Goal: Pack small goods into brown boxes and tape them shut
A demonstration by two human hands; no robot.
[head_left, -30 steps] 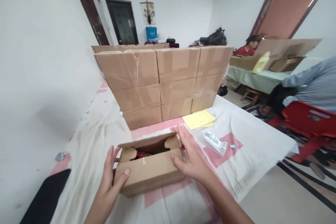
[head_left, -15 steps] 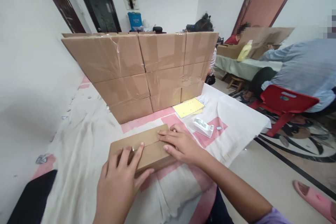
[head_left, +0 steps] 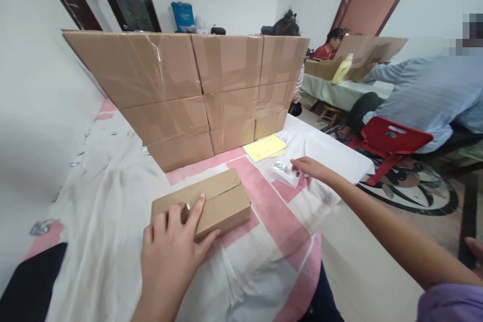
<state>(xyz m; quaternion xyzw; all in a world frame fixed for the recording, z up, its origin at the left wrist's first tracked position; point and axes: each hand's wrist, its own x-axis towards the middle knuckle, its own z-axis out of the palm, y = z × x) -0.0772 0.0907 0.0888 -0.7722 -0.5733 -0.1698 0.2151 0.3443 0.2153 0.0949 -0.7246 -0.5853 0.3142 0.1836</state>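
Note:
A small closed cardboard box (head_left: 230, 196) lies on the cloth-covered table in front of me. My left hand (head_left: 175, 236) grips its left part, with fingers over the top and the thumb along the near side. A shiny bit of clear tape (head_left: 187, 206) shows beside these fingers. The lid seam at the right end stands uncovered. My right hand (head_left: 305, 166) is at the right end of a white tape dispenser (head_left: 285, 177), its fingertips pinched together. What lies between those fingertips is too small to make out.
A wall of taped cardboard boxes (head_left: 230, 65) stands at the back of the table. Yellow sheets (head_left: 266, 148) lie before it. A black object (head_left: 33, 282) is at the lower left. At right, a person (head_left: 426, 85) sits on a red chair (head_left: 396, 133).
My right hand has left the box's right end and moved right to the tape dispenser. My left hand stays on the box. The view has shifted slightly.

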